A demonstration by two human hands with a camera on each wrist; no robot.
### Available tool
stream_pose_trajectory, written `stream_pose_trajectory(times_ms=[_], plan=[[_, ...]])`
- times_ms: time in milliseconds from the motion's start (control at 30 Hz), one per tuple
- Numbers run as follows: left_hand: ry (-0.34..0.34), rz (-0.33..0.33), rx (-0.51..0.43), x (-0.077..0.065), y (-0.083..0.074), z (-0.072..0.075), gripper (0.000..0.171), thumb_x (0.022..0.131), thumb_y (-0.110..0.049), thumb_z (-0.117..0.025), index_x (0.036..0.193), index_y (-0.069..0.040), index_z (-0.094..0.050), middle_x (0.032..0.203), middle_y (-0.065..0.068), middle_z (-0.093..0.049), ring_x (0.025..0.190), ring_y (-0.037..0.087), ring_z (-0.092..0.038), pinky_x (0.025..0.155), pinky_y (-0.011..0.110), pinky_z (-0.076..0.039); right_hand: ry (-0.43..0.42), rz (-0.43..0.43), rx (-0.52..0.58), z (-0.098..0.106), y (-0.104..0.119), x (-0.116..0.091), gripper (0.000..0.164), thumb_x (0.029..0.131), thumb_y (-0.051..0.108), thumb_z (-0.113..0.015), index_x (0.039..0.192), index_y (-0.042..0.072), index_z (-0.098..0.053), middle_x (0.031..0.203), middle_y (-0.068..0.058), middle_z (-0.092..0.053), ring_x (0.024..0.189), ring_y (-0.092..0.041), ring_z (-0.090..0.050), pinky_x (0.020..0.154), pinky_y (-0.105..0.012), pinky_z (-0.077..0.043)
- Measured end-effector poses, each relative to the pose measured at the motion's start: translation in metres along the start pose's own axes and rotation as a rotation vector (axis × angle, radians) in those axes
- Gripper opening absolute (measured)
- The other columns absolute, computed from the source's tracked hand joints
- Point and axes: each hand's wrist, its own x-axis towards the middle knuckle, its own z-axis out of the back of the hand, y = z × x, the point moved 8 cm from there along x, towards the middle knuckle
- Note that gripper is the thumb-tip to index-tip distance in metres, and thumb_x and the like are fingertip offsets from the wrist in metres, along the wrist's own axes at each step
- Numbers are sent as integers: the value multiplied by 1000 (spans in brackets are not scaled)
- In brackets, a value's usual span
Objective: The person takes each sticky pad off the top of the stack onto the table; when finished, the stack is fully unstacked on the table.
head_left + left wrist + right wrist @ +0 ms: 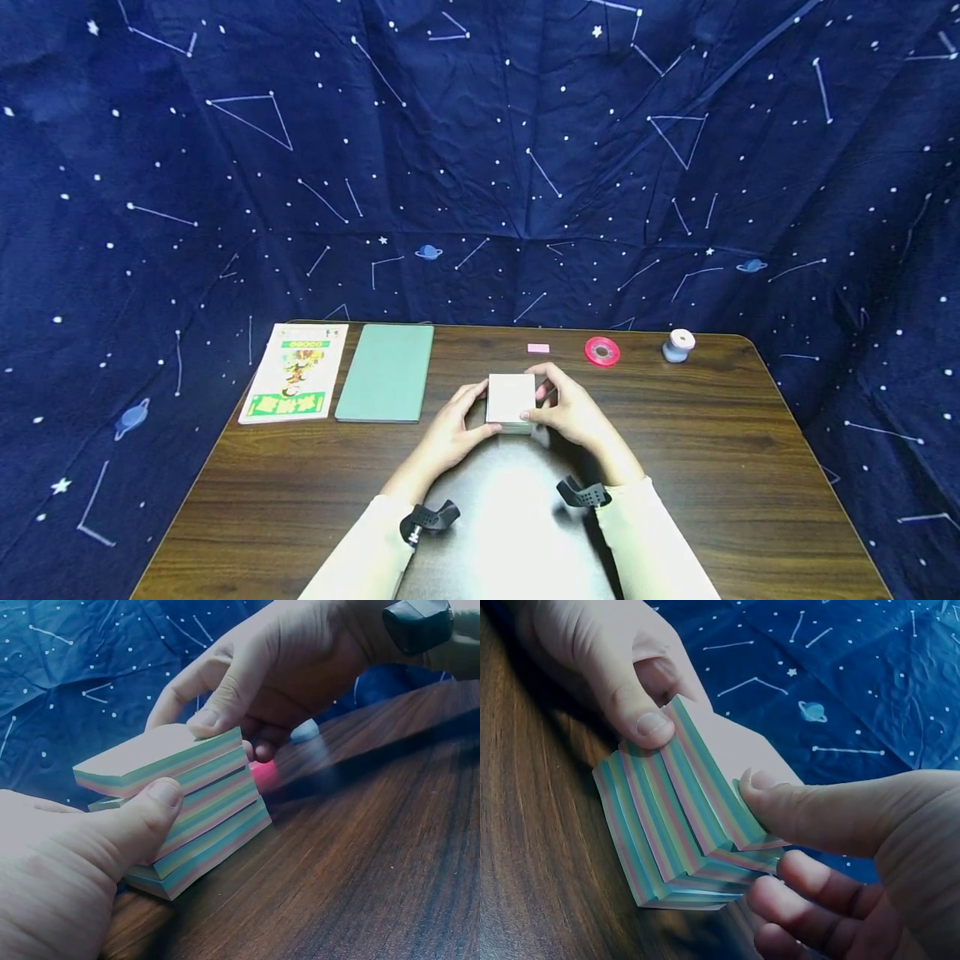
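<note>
A stack of square sticky note pads (512, 398) stands on the table in front of me, white on top with pink, yellow, green and blue striped edges. The pads (649, 825) sit slightly out of line with each other. My left hand (448, 431) grips the stack from the left, its thumb (161, 799) across the near edges and its fingers hidden behind. From the right, my right hand (573, 412) pinches the top pad (727, 746), thumb on its upper face. In the left wrist view this pad tilts up at its left end, leaving a gap beneath.
A green notebook (386, 372) and a colourful printed booklet (296, 372) lie at the back left. Behind the stack are a small pink block (537, 348), a red ring-shaped spool (602, 352) and a white spool (676, 346). A starry blue cloth (480, 167) hangs behind the table.
</note>
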Motion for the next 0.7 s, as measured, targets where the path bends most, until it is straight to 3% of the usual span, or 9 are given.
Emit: stream_pose_trajectory(times_ms=[200, 467, 600, 700], plan=[[-11, -18, -14, 0, -1, 0, 81, 94, -25, -87, 162, -5, -49, 157, 12, -58, 150, 32, -54, 129, 55, -39, -13, 28, 104, 2, -1, 1, 50, 90, 3, -86, 133, 11, -63, 92, -9, -64, 72, -14, -56, 61, -21, -45], [0, -3, -20, -1, 2, 0, 82, 94, -24, -88, 163, -7, -49, 156, 12, -59, 150, 30, -55, 130, 53, -38, 57, 24, 465, 2, 3, -2, 46, 96, -6, -73, 139, 1, -56, 93, -3, -66, 76, -9, -63, 66, -22, -55], [-3, -15, -14, -1, 1, 0, 80, 94, -22, -87, 163, -7, -49, 156, 12, -59, 149, 31, -55, 129, 54, -39, 74, 24, 658, 8, 7, -3, 44, 99, -11, -66, 137, 6, -55, 99, 2, -69, 79, -5, -66, 69, -21, -58], [-16, -28, -14, 0, -1, 1, 79, 94, -23, -87, 162, -6, -50, 155, 12, -60, 149, 32, -56, 128, 55, -40, 63, 23, 743, 18, 13, -5, 43, 100, -13, -63, 136, 9, -55, 102, 3, -70, 79, -4, -66, 67, -19, -56]])
